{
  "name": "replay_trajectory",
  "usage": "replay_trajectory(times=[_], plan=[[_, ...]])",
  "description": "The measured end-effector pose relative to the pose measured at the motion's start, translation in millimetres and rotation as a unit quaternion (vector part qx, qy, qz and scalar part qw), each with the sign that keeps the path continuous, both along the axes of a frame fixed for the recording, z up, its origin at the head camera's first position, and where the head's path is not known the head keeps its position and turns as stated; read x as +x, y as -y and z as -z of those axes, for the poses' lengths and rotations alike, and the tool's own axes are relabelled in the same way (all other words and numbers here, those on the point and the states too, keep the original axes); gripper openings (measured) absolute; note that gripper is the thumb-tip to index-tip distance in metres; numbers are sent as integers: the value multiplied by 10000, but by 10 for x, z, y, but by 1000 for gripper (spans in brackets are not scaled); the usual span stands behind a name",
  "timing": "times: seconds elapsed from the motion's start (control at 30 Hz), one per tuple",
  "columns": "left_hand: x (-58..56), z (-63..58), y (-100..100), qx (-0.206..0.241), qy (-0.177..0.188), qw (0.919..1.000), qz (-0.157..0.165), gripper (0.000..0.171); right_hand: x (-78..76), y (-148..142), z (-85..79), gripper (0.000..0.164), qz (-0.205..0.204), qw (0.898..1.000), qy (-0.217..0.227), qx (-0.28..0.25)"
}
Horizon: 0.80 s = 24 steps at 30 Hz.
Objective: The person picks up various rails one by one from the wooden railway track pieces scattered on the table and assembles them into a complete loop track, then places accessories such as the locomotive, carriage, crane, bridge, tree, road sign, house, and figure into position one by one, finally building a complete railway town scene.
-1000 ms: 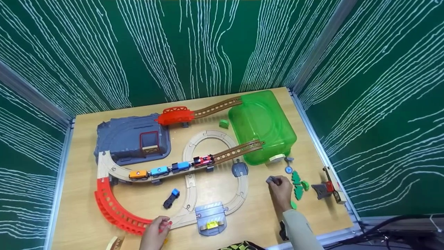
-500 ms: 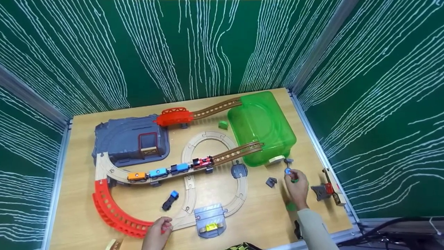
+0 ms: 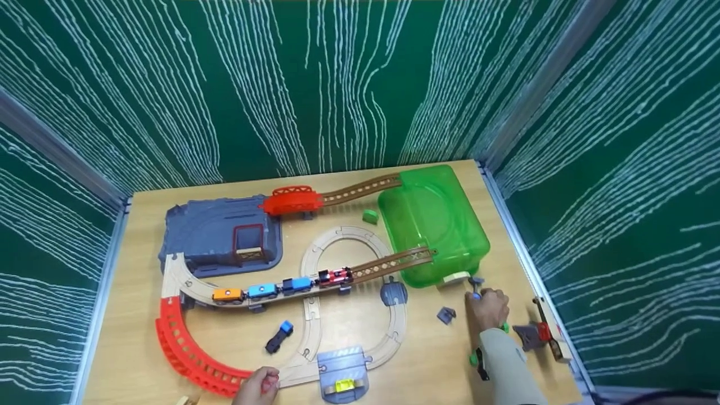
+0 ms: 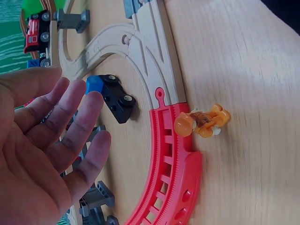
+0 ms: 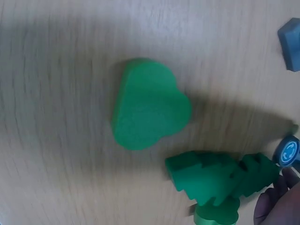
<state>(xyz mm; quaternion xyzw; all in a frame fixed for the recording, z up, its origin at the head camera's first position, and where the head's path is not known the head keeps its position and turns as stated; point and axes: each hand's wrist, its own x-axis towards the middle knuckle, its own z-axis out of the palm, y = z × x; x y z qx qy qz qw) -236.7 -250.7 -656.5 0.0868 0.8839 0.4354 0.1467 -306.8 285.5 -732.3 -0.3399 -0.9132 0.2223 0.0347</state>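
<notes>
My right hand point(image 3: 488, 308) pinches a small round blue road sign point(image 5: 287, 151) at the right of the table. The sign's grey base point(image 3: 477, 280) lies close to the green tunnel. Beside the hand in the right wrist view are flat green toy trees point(image 5: 211, 176) and a rounded green bush piece point(image 5: 147, 105). My left hand point(image 4: 56, 136) hovers palm-up with loosely bent fingers and holds nothing, near the end of the red curved track point(image 4: 171, 159). A small orange toy figure point(image 4: 201, 123) stands by that track. A black-and-blue toy wagon point(image 4: 111, 97) lies inside the loop.
A toy train point(image 3: 281, 286) stands on the raised wooden track. The green tunnel point(image 3: 444, 225) and grey mountain block point(image 3: 208, 230) flank the layout. A grey piece point(image 3: 446, 315) lies left of my right hand; a toy crane point(image 3: 545, 332) stands at the right edge.
My right hand has let go of the grey piece and moved right to the road sign. The left hand stays near the red track. The head view has tilted slightly upward.
</notes>
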Motion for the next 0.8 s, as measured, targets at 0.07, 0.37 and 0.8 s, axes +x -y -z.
replay_trajectory(times=[0.07, 0.37, 0.8], plan=[[11, 0, -6, -31, 66, 10000, -23, 16, 21, -18, 35, 42, -28, 9999, 62, 143], [32, 4, -38, -69, -114, 9999, -72, 15, 1, -64, 61, 29, 12, 9997, -141, 189], [72, 13, -66, -161, -185, 9996, -154, 17, 121, -45, -190, 25, 213, 9796, -1689, -1066]])
